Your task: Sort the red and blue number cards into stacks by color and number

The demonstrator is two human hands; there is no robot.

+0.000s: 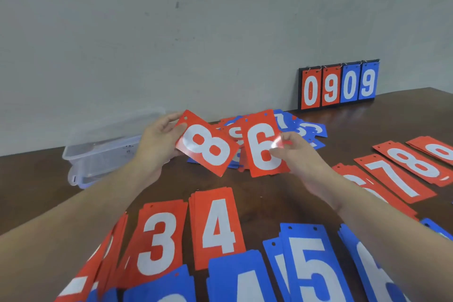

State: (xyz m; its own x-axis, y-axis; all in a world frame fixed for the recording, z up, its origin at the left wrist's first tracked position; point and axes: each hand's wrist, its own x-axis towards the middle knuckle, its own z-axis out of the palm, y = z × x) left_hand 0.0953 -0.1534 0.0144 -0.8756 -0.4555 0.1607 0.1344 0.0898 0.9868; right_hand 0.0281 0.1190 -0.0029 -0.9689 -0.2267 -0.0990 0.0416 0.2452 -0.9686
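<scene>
Dark wooden table (pixel 282 203) carries sorted stacks nearest: blue 5 (pixel 313 270), red 3 (pixel 157 240), red 4 (pixel 218 225). Above them, the left hand (pixel 159 142) pinches a red 8 card (pixel 208 144) and the right hand (pixel 296 154) a red 6 card (pixel 263 147), over the unsorted pile (pixel 304 130). Farther back, a scoreboard (pixel 339 84) reading 0909 leans against the grey wall (pixel 196 19).

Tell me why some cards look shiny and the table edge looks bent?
In the head view, light glares off the red 8 card near the left hand and off the red 6 card by the right hand; the wide-angle lens curves the table; the nearest blue cards look slightly soft.
</scene>
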